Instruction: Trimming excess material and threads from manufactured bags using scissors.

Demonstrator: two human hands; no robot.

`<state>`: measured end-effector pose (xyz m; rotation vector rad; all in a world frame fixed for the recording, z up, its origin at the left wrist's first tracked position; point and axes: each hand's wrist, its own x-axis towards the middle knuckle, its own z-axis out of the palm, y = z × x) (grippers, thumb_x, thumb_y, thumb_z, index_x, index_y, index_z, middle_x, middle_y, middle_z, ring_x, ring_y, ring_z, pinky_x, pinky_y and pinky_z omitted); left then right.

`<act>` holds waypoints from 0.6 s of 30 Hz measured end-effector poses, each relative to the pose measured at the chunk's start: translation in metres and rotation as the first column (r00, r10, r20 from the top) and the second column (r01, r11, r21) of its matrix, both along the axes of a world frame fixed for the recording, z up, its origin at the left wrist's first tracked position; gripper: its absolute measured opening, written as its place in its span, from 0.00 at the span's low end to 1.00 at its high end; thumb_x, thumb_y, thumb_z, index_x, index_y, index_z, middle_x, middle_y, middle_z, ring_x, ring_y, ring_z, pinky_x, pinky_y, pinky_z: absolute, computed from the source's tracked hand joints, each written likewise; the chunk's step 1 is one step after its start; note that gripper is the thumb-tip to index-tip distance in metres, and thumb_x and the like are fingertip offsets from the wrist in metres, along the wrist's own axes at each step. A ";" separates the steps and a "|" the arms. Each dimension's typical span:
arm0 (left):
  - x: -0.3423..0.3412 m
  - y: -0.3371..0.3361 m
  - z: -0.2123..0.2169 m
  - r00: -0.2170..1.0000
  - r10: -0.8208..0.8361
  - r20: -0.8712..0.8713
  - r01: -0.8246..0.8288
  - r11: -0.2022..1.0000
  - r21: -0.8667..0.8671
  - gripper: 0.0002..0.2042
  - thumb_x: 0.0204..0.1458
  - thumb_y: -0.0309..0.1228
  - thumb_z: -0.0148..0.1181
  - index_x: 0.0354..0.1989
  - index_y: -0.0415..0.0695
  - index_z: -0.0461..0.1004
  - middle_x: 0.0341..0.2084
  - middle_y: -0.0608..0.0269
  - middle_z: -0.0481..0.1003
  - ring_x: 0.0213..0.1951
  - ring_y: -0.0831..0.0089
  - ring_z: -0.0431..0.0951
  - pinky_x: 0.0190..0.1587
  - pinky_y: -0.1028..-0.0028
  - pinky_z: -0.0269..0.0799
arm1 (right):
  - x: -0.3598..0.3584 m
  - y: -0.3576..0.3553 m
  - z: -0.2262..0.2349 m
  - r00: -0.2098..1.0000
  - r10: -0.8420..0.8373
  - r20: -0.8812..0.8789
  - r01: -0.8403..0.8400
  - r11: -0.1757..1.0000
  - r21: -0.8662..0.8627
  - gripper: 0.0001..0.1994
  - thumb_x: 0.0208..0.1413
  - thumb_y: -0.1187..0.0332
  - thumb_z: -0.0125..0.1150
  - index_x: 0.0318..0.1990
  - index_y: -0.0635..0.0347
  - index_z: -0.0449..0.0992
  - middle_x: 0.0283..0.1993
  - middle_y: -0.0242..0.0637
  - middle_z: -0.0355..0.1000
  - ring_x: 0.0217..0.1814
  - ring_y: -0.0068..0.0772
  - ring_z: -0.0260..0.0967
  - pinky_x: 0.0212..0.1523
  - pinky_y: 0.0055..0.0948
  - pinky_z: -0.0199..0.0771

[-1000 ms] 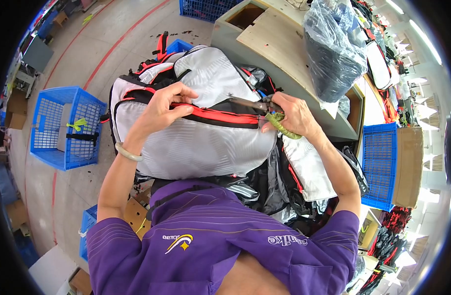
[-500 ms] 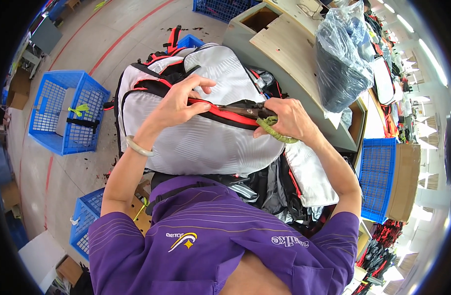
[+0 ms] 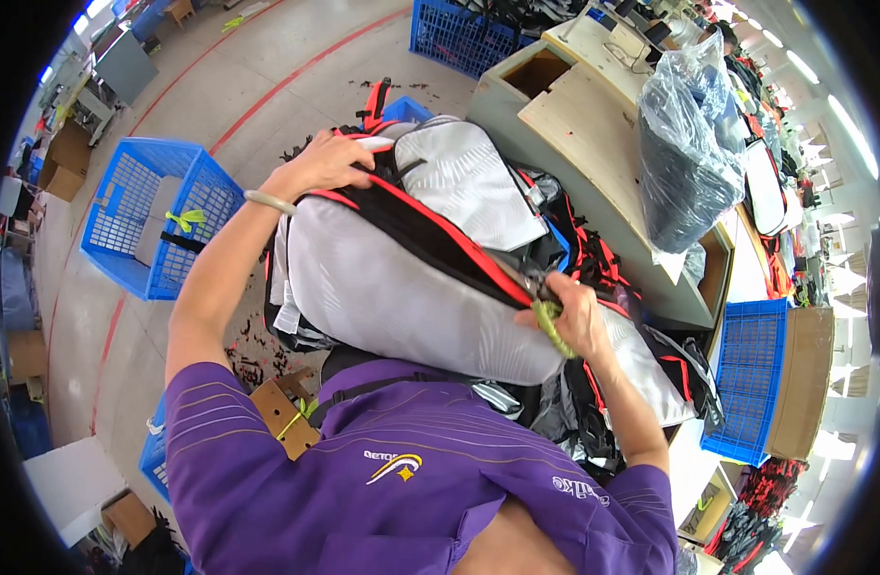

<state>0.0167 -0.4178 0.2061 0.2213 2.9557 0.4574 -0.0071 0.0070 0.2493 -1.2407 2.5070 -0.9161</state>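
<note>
A grey-white backpack (image 3: 402, 287) with black and red trim lies in front of me on a heap of similar bags. My left hand (image 3: 320, 163) grips its far top edge, a pale bangle on the wrist. My right hand (image 3: 574, 321) is closed around a green-handled tool at the black zip opening on the bag's right side. What the tool's tip touches is hidden by my fingers.
A wooden workbench (image 3: 593, 144) stands behind the bag, with a clear plastic sack of dark goods (image 3: 689, 153) on it. Blue crates stand at the left (image 3: 143, 225), far back (image 3: 459, 38) and right (image 3: 752, 383). More bags (image 3: 641, 374) lie under my right arm.
My left hand slid from the bag's middle to its far top edge. The backpack has turned and opened wider. My right hand with the tool has moved down toward the right.
</note>
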 end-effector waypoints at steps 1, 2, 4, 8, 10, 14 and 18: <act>0.007 -0.012 -0.013 0.998 -0.023 -0.057 0.029 0.993 0.117 0.14 0.45 0.36 0.62 0.36 0.40 0.78 0.37 0.54 0.78 0.41 0.58 0.77 0.45 0.64 0.71 | 0.005 0.004 0.000 1.000 0.001 -0.012 -0.001 1.000 0.003 0.24 0.35 0.60 0.78 0.27 0.64 0.65 0.20 0.42 0.59 0.20 0.40 0.54 0.24 0.35 0.60; 0.011 -0.017 -0.022 0.992 -0.051 -0.115 0.077 0.970 0.233 0.15 0.45 0.37 0.63 0.36 0.40 0.78 0.37 0.53 0.78 0.41 0.58 0.78 0.45 0.63 0.71 | 0.010 0.009 0.001 1.000 -0.004 -0.028 0.004 1.000 -0.006 0.23 0.36 0.58 0.77 0.26 0.63 0.67 0.21 0.41 0.62 0.20 0.44 0.61 0.23 0.37 0.62; 0.012 -0.001 -0.013 0.993 -0.046 -0.112 0.075 0.960 0.269 0.13 0.48 0.35 0.63 0.36 0.36 0.77 0.31 0.53 0.78 0.36 0.60 0.78 0.41 0.67 0.71 | 0.009 0.028 -0.007 0.998 -0.023 -0.060 0.023 1.000 0.006 0.23 0.36 0.58 0.77 0.27 0.63 0.68 0.21 0.40 0.62 0.20 0.43 0.61 0.23 0.36 0.62; 0.023 0.046 0.050 0.989 0.056 0.134 -0.124 0.810 0.573 0.10 0.53 0.31 0.60 0.32 0.34 0.76 0.18 0.68 0.71 0.24 0.85 0.67 0.28 0.78 0.63 | -0.019 0.074 -0.007 0.968 -0.250 0.011 0.248 0.965 0.090 0.25 0.33 0.63 0.79 0.38 0.65 0.73 0.27 0.40 0.67 0.27 0.32 0.64 0.30 0.31 0.66; 0.029 0.064 0.073 0.992 0.013 0.128 -0.091 0.772 0.630 0.10 0.54 0.31 0.58 0.31 0.33 0.76 0.19 0.68 0.72 0.25 0.84 0.67 0.29 0.78 0.62 | -0.031 0.070 0.004 0.953 -0.303 0.020 0.303 0.950 -0.070 0.27 0.35 0.63 0.79 0.41 0.65 0.71 0.31 0.38 0.69 0.31 0.28 0.65 0.34 0.29 0.68; 0.032 0.101 0.088 0.980 -0.145 0.136 -0.014 0.631 0.776 0.10 0.56 0.30 0.55 0.29 0.34 0.74 0.19 0.72 0.69 0.26 0.86 0.65 0.29 0.79 0.60 | -0.033 -0.004 0.030 0.955 -0.048 0.293 0.153 0.925 -0.347 0.22 0.46 0.69 0.72 0.45 0.66 0.67 0.41 0.39 0.74 0.44 0.29 0.71 0.48 0.30 0.69; 0.038 0.121 0.097 0.989 -0.114 0.091 0.002 0.635 0.773 0.09 0.56 0.28 0.56 0.28 0.34 0.72 0.20 0.69 0.69 0.27 0.82 0.65 0.31 0.78 0.61 | -0.028 -0.079 0.048 0.839 0.173 0.516 -0.011 0.954 -0.301 0.16 0.47 0.73 0.69 0.38 0.63 0.67 0.39 0.36 0.74 0.41 0.22 0.70 0.45 0.25 0.69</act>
